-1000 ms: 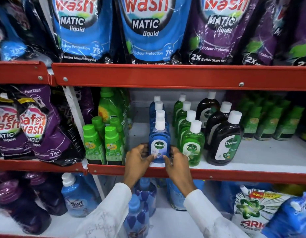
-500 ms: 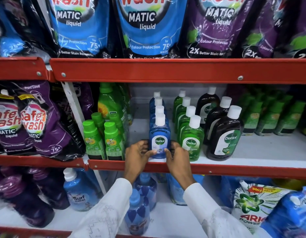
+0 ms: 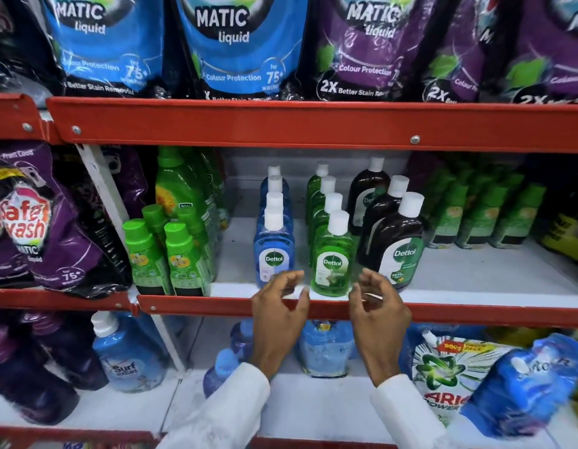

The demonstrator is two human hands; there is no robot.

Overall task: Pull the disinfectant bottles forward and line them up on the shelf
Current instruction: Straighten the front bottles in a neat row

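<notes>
Three rows of white-capped Dettol bottles stand on the middle shelf (image 3: 475, 294). The front blue bottle (image 3: 274, 254) leads the left row, the front green bottle (image 3: 333, 259) the middle row, the front dark brown bottle (image 3: 398, 244) the right row. My left hand (image 3: 279, 312) hovers with fingers apart just left of the green bottle, partly covering the blue bottle's base. My right hand (image 3: 376, 314) is open on the green bottle's right side, in front of the brown bottle. Neither hand touches the green bottle.
Green-capped bottles (image 3: 162, 257) crowd the shelf's left end, more green bottles (image 3: 482, 212) stand at the back right. Detergent pouches (image 3: 222, 43) hang above the red shelf rail (image 3: 313, 124). Below are blue bottles (image 3: 128, 354) and an Ariel pack (image 3: 443, 367).
Both hands have let go of the front blue bottle and shifted right, now flanking the front green bottle. The view has moved closer to the shelf.
</notes>
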